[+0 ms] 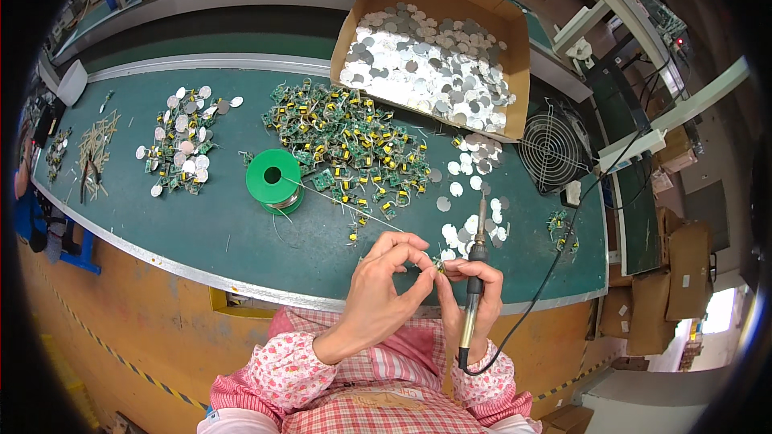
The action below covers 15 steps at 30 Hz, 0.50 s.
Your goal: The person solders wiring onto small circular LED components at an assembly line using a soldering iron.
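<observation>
My left hand point(388, 277) is closed in a pinch at the table's front edge, its fingertips at a small circuit board point(440, 264) that they mostly hide. My right hand point(476, 297) has a soldering iron point(478, 251) in its grip, tip pointing up and away from me. The right thumb and fingertips also meet the left ones at the board. From a green spool point(256, 179), a strand of solder wire point(354, 207) runs toward my left hand; whether the fingers touch it I cannot tell. Loose round metal discs point(450, 233) lie just beyond my fingertips.
A heap of small circuit boards point(346, 133) covers the table's middle. Behind it stands a cardboard box point(519, 56) of discs. Boards with discs point(185, 141) lie left, beside cut strips point(98, 145). A fan point(553, 147) stands right; the iron's cord point(535, 297) crosses the right side.
</observation>
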Each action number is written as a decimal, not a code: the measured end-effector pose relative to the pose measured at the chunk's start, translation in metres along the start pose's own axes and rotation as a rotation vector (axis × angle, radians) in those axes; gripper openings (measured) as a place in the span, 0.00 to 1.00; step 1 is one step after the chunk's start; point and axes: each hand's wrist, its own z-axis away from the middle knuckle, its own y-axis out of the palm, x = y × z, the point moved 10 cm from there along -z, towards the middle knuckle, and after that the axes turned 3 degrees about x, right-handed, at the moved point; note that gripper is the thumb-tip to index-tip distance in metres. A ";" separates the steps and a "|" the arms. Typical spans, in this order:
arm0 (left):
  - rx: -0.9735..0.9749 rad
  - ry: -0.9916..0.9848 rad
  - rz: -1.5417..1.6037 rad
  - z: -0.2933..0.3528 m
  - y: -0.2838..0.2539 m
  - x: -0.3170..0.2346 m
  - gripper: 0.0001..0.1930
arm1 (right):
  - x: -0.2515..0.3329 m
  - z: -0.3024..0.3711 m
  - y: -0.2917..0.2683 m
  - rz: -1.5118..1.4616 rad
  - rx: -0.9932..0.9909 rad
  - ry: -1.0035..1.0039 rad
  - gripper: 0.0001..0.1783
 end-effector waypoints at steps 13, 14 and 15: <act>-0.018 -0.011 0.006 0.000 -0.001 0.002 0.05 | 0.001 -0.001 0.001 -0.016 -0.002 0.009 0.19; -0.026 -0.006 0.008 0.000 -0.002 0.003 0.05 | 0.001 -0.001 0.001 -0.016 -0.002 0.008 0.19; -0.026 -0.006 0.008 0.000 -0.002 0.002 0.05 | 0.001 -0.001 0.001 -0.016 -0.004 0.010 0.19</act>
